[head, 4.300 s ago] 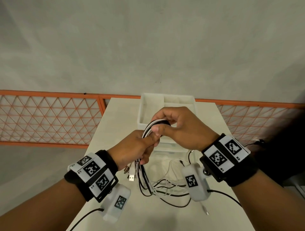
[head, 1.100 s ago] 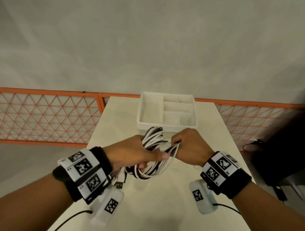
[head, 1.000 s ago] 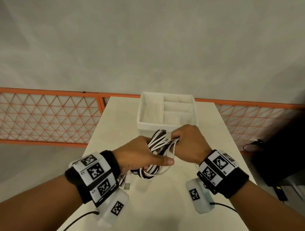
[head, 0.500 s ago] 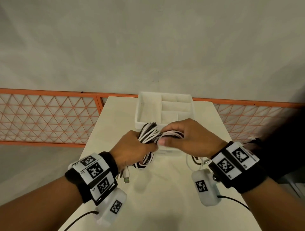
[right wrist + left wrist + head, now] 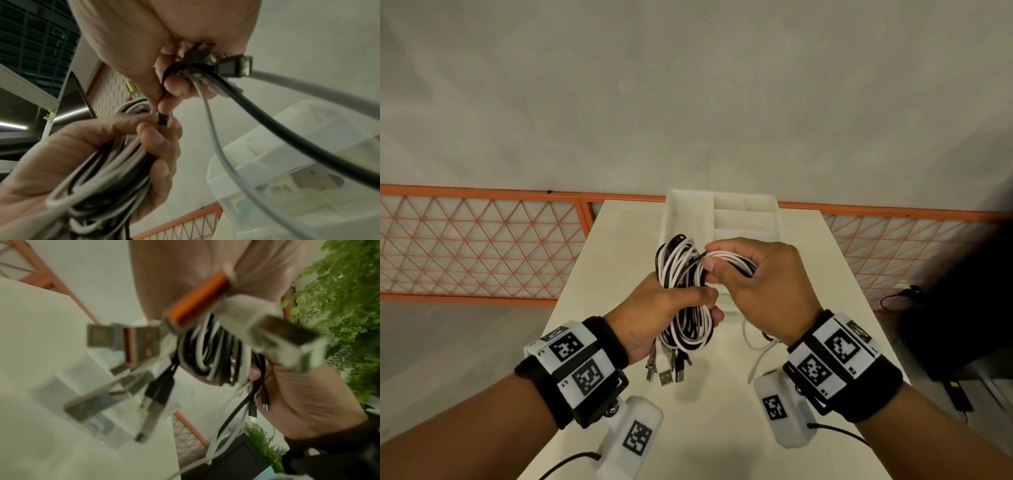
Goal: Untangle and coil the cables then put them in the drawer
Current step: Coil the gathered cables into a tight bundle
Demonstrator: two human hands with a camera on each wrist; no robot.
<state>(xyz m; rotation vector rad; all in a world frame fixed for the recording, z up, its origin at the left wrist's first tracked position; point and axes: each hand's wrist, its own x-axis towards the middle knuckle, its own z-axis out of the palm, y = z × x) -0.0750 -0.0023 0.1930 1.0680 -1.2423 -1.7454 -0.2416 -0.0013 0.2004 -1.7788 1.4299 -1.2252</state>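
Observation:
A coil of black and white cables [image 5: 683, 274] hangs above the table, just in front of the white drawer tray [image 5: 671, 219]. My left hand [image 5: 709, 305] grips the coil round its middle, thumb across the front. Several USB plugs [image 5: 664, 373] dangle below that fist and show blurred in the left wrist view [image 5: 144, 344]. My right hand [image 5: 710, 267] pinches a group of strands at the coil's upper right. In the right wrist view its fingertips [image 5: 174, 91] pinch black and white strands above the coil [image 5: 107, 175] in my left hand. Loose cable ends [image 5: 753, 346] trail under my right wrist.
The tray has one long compartment on the left and smaller ones [image 5: 746, 222] on the right. It stands at the far end of a narrow white table [image 5: 722, 428]. An orange lattice fence [image 5: 482, 246] runs behind. A dark object with a cord [image 5: 945, 325] stands to the right.
Both hands have lifted the coil higher and nearer the tray. My right hand came from beside the coil to its upper right, carrying strands over the top. My left hand kept its grip.

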